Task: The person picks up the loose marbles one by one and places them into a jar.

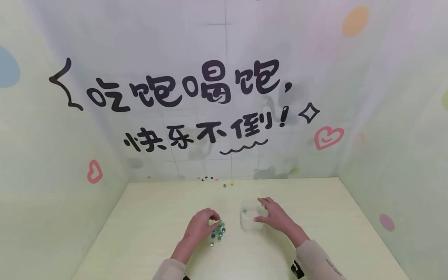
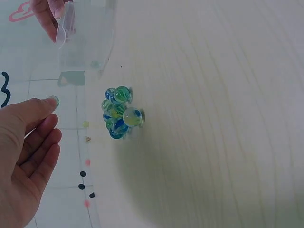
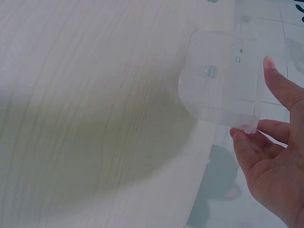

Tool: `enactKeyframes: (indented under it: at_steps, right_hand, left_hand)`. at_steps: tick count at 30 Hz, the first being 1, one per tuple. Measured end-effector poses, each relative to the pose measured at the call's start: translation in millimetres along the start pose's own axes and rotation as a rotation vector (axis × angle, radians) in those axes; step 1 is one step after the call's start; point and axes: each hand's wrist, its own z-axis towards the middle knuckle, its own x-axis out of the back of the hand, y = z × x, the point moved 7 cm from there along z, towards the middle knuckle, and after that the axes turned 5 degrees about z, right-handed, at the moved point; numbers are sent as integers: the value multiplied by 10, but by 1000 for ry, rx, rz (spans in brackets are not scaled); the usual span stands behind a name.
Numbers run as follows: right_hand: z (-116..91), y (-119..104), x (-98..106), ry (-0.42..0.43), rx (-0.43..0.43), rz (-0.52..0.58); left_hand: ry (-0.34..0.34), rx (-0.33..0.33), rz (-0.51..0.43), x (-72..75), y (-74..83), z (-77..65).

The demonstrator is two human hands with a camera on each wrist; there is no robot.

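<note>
My left hand [image 1: 202, 224] pinches a small green glass marble [image 2: 55, 101] between thumb and forefinger, just above a cluster of marbles. That cluster of blue, green and yellow glass marbles [image 2: 118, 114] lies on the table, several touching one another. To its right stands a clear plastic container [image 3: 218, 83], with one marble [image 3: 211, 71] visible inside. My right hand [image 1: 276, 216] grips the container from its right side, thumb on the near side of the rim and fingers on the far side. The other fingers of my left hand are loosely bent.
The pale wood-grain table [image 1: 147, 233] meets a printed back wall [image 1: 196, 163] with black lettering. Walls also rise at the left and right. Two small round spots [image 1: 224, 185] show near the back edge; I cannot tell whether they are marbles.
</note>
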Motion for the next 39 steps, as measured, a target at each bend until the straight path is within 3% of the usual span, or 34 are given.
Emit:
enactKeyframes:
  at_steps: [8,22,39]
  right_hand:
    - [6,-23,42,5,9,9]
    - [17,5,24,14,-8,15]
    - [-4,-4,-1,12,6,37]
  left_hand:
    - [16,-57,4,-10,210,124]
    - [22,-124,-8,-149,567,299]
    - [41,-148,58,-197,737,368]
